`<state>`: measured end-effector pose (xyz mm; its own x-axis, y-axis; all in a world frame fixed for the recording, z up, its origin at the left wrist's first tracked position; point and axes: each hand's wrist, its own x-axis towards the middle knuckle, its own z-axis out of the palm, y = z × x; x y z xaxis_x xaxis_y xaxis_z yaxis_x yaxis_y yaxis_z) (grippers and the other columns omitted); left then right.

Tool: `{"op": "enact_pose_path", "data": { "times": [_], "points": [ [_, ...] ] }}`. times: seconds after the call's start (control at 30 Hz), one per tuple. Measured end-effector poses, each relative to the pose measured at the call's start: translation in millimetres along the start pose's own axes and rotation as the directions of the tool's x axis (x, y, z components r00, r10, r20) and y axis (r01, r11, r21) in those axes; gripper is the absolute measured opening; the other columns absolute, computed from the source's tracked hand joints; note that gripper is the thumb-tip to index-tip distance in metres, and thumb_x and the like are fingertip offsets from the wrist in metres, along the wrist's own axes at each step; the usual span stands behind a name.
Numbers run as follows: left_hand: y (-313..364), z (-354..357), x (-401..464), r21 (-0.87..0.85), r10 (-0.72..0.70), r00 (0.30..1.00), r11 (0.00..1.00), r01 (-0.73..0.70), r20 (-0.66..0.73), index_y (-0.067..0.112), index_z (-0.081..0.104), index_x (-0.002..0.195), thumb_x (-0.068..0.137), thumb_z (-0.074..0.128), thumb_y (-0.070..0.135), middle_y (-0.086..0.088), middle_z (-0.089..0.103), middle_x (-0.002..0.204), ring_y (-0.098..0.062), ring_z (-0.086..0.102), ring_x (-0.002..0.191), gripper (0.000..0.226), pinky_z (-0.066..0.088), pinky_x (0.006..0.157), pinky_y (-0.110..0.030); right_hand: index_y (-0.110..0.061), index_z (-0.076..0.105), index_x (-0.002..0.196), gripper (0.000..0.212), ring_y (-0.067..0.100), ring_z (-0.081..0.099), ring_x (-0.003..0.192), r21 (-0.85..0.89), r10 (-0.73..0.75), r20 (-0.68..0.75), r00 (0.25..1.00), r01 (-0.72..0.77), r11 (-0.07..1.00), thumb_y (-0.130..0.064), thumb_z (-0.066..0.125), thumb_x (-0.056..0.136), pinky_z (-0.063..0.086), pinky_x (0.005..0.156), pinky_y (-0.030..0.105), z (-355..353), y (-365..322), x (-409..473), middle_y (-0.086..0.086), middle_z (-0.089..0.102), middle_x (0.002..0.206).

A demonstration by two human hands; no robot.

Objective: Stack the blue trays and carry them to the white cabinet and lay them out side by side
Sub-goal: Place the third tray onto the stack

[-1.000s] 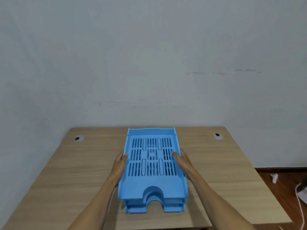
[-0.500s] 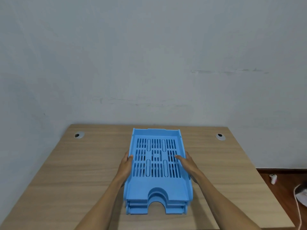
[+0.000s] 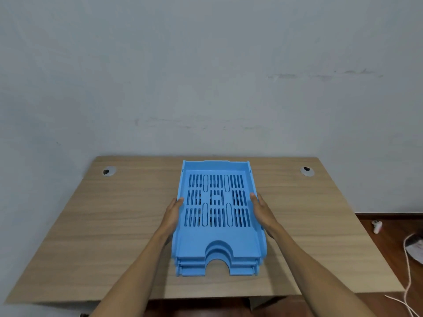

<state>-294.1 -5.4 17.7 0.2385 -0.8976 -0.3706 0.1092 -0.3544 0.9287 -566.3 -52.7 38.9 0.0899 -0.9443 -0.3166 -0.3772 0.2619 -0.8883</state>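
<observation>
A stack of blue slotted trays (image 3: 217, 239) sits in the middle of the wooden desk (image 3: 103, 225), notched front ends toward me. Three layers show at the front edge. My left hand (image 3: 172, 212) presses against the stack's left side wall, thumb on the rim. My right hand (image 3: 262, 210) grips the right side wall the same way. The fingers below the rims are hidden by the trays. No white cabinet is in view.
The desk stands against a pale wall, with a cable grommet at the back left (image 3: 107, 172) and another at the back right (image 3: 306, 170). On the brown floor at the right lie a small white object (image 3: 377, 226) and a white cable (image 3: 409, 271).
The view has pulled back and tilted a little, so more of the desk front shows. Both hands stay on the sides of the tray stack, which has hardly shifted.
</observation>
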Motion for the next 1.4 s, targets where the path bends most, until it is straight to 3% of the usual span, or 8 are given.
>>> {"op": "enact_pose_path", "data": {
  "times": [0.07,0.17,0.37,0.53,0.63,0.93,1.23,1.4],
  "points": [
    [-6,-6,1,-0.043,-0.041,0.996,0.998,0.044,0.075,0.017,0.054,0.137,0.101,0.041,0.049,-0.015,0.063,0.133,-0.031,0.066,0.113,0.049,0.054,0.097,-0.051,-0.025,0.028,0.154,0.073,0.023,0.032,0.145,0.076,0.026,0.042,0.999,-0.029,0.997,-0.069,0.021,0.095,0.025,0.119,0.046,-1,7,4,0.000,0.036,0.156],
    [-8,-10,-12,-0.070,-0.064,0.990,0.995,0.073,0.128,0.012,0.063,0.127,0.102,0.031,0.056,-0.022,0.071,0.116,-0.034,0.072,0.096,0.059,0.060,0.078,-0.044,-0.028,0.059,0.133,0.076,0.029,0.066,0.113,0.238,0.038,0.077,0.996,-0.056,0.970,-0.076,0.017,0.091,0.048,0.101,0.054,-5,20,3,0.010,0.069,0.123],
    [-22,-4,-31,-0.285,-0.154,0.960,0.933,0.220,0.235,0.011,0.070,0.114,0.101,0.024,0.060,-0.019,0.076,0.101,-0.030,0.075,0.084,0.069,0.061,0.066,-0.038,-0.007,0.066,0.122,0.078,0.031,0.073,0.083,0.515,0.160,0.194,0.968,-0.239,0.823,-0.065,0.019,0.098,0.061,0.069,0.040,4,44,-12,0.020,0.075,0.098],
    [-31,3,-32,-0.445,-0.183,0.935,0.841,0.309,0.303,0.010,0.072,0.115,0.094,0.028,0.071,-0.023,0.074,0.107,-0.035,0.074,0.088,0.079,0.062,0.068,-0.042,-0.008,0.069,0.119,0.084,0.037,0.071,0.085,0.658,0.165,0.285,0.944,-0.318,0.682,-0.075,0.027,0.090,0.059,0.073,0.045,9,53,-12,0.025,0.072,0.103],
    [-35,0,-28,-0.439,-0.191,0.931,0.840,0.319,0.312,0.011,0.074,0.112,0.092,0.028,0.073,-0.023,0.074,0.108,-0.035,0.073,0.089,0.080,0.062,0.069,-0.042,-0.007,0.068,0.115,0.082,0.034,0.073,0.078,0.642,0.148,0.301,0.942,-0.314,0.700,-0.072,0.023,0.093,0.060,0.062,0.039,7,54,-12,0.023,0.074,0.096],
    [-36,-3,-17,-0.384,-0.161,0.938,0.881,0.277,0.307,0.010,0.070,0.120,0.095,0.029,0.069,-0.025,0.071,0.114,-0.036,0.072,0.094,0.076,0.060,0.075,-0.043,-0.005,0.063,0.126,0.067,0.032,0.071,0.081,0.550,0.078,0.198,0.977,-0.176,0.816,-0.058,0.033,0.099,0.058,0.071,0.041,1,43,4,0.021,0.072,0.100],
    [-49,-5,0,-0.424,-0.174,0.935,0.855,0.299,0.309,0.009,0.060,0.134,0.090,0.047,0.068,-0.023,0.067,0.119,-0.038,0.066,0.099,0.076,0.054,0.090,-0.048,-0.009,0.066,0.115,0.054,0.026,0.071,0.073,0.648,0.063,0.209,0.976,-0.187,0.739,-0.051,0.037,0.101,0.058,0.062,0.035,9,49,0,0.015,0.072,0.092],
    [-54,-7,-2,-0.441,-0.148,0.928,0.847,0.298,0.342,0.011,0.063,0.131,0.092,0.045,0.065,-0.019,0.070,0.115,-0.034,0.069,0.096,0.069,0.057,0.081,-0.044,-0.008,0.067,0.116,0.053,0.027,0.071,0.075,0.677,0.078,0.188,0.979,-0.187,0.712,-0.050,0.039,0.100,0.059,0.061,0.036,13,51,-8,0.015,0.074,0.092]
  ]
}}
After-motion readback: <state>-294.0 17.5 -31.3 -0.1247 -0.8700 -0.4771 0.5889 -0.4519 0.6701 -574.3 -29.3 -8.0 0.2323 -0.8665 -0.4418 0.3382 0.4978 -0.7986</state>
